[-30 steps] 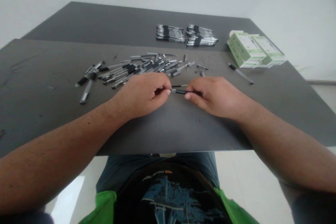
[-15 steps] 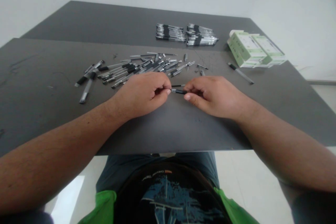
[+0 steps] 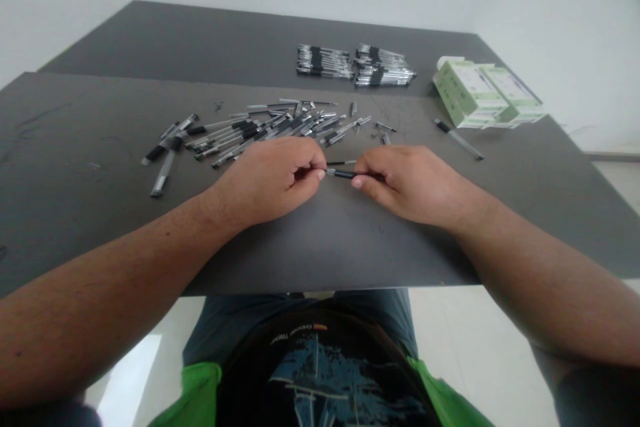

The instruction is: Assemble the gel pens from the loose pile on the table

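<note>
The pen [image 3: 343,174] is between both hands: left hand [image 3: 280,180] pinches its clear end, right hand [image 3: 413,183] its black part. It seems better to hold these in one line — and push softly, without bending.

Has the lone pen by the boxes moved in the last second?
No. The lone pen lies at the same angle, with the same gap to the green-and-white boxes; no shift visible against them.
</note>
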Demonstrator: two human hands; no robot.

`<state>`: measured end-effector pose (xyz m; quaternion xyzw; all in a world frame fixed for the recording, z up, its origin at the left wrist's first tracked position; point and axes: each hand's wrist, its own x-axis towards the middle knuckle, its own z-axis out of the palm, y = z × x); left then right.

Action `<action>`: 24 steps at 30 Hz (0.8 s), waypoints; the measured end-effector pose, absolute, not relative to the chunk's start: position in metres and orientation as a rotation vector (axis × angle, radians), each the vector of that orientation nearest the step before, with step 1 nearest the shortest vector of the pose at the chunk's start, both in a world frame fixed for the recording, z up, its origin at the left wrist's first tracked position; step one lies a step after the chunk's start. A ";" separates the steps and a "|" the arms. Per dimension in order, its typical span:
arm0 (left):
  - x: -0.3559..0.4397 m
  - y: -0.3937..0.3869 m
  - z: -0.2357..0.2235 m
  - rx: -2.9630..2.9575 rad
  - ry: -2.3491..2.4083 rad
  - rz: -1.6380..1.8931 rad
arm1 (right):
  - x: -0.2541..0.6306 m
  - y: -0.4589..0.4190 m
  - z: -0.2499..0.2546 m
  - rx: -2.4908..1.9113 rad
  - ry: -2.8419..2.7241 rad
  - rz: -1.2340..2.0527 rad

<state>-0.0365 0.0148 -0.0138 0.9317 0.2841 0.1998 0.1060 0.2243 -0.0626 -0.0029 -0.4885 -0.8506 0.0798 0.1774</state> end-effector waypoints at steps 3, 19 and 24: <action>-0.037 0.015 -0.014 2.746 0.823 0.604 | 0.225 -0.062 -0.004 -1.353 -2.418 0.220; -0.036 0.015 -0.014 2.754 0.809 0.614 | 0.226 -0.062 -0.003 -1.390 -2.347 0.215; -0.036 0.015 -0.014 2.745 0.800 0.627 | 0.226 -0.062 -0.004 -1.361 -2.425 0.174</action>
